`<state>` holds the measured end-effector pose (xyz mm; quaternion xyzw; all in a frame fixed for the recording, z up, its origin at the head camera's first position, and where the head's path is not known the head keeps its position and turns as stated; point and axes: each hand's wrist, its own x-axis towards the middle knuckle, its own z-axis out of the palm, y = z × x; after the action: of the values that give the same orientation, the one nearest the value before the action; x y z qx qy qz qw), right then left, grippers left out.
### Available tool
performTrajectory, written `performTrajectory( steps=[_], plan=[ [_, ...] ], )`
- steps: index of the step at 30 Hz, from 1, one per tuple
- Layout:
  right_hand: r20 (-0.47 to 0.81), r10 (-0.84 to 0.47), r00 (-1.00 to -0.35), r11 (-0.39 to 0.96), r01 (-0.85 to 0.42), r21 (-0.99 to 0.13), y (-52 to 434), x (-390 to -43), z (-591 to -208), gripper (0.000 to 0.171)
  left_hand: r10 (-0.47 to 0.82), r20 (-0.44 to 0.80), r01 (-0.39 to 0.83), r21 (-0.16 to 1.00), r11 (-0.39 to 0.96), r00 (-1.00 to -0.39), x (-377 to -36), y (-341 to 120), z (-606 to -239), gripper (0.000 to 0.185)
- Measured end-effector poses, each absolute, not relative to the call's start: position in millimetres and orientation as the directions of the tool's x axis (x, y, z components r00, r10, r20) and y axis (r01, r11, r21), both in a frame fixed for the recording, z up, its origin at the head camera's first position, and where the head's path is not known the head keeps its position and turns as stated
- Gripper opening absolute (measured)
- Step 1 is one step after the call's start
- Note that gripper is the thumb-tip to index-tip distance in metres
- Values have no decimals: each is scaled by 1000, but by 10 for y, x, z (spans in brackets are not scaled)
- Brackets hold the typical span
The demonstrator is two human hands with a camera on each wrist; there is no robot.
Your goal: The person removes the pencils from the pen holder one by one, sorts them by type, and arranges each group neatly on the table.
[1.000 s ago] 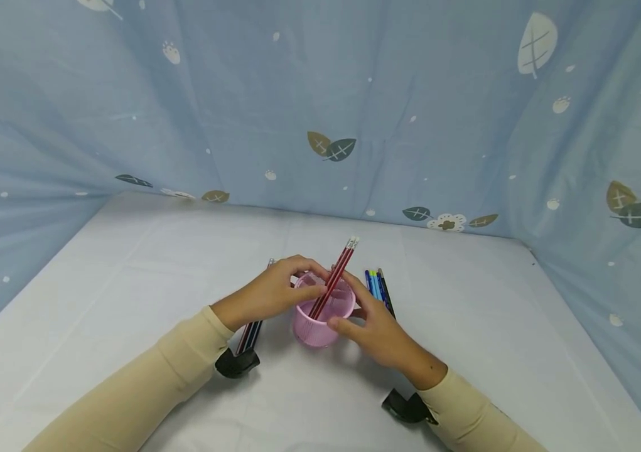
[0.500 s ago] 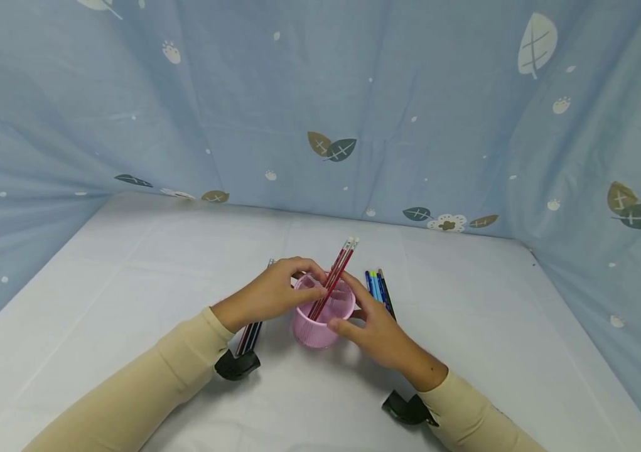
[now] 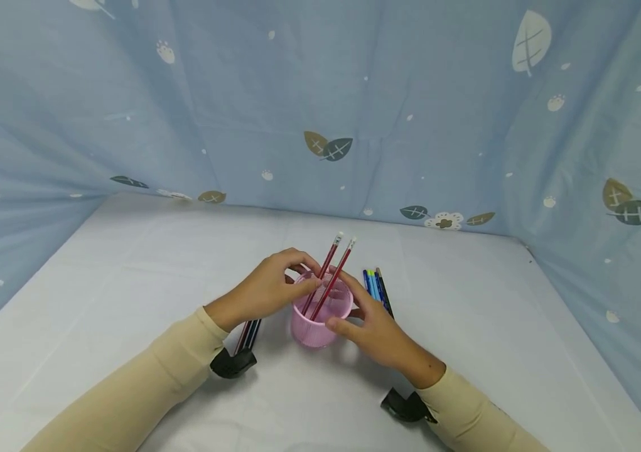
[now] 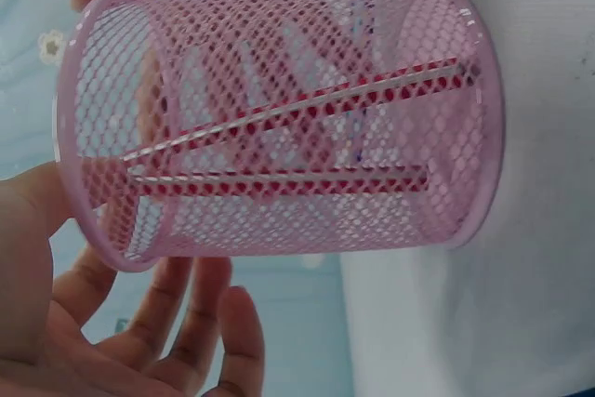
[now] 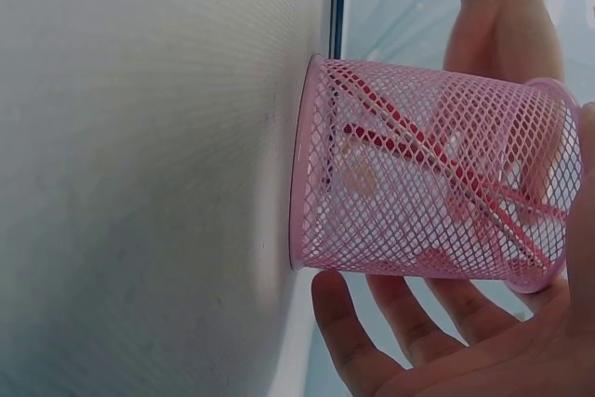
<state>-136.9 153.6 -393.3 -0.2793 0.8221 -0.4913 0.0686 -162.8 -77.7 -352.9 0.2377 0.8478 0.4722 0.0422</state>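
Note:
A pink mesh cup (image 3: 320, 317) stands on the white table (image 3: 128, 282) with two red pencils (image 3: 334, 267) leaning in it, their eraser ends up and apart. My left hand (image 3: 266, 290) arches over the cup's left rim, fingers loose, near the pencils but not pinching them. In the left wrist view those fingers (image 4: 186, 323) hang relaxed beside the cup (image 4: 279, 118). My right hand (image 3: 373, 326) cups the right side, thumb on the near rim and fingers behind. The right wrist view shows the cup (image 5: 428, 183) between that thumb and my fingers (image 5: 390, 341).
Several blue and black pens (image 3: 377, 285) lie just right of the cup. More dark red and blue pencils (image 3: 248, 334) lie under my left wrist. Black wrist cameras (image 3: 232, 363) sit on both arms. Blue patterned cloth (image 3: 320, 94) walls in the table on three sides.
The two red pencils, close together before, have spread apart and tipped a little left in the cup. My left fingers have lifted slightly off the rim. The right hand stays put.

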Motion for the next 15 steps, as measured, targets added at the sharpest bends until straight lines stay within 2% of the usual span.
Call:
performTrajectory(
  steps=[15],
  plan=[
    [138,-510,-849,374,-364,-853,1515,-1374,-3932,81,313,355,454,821,347,-881,-1612,-870,-3362,16]
  ],
)
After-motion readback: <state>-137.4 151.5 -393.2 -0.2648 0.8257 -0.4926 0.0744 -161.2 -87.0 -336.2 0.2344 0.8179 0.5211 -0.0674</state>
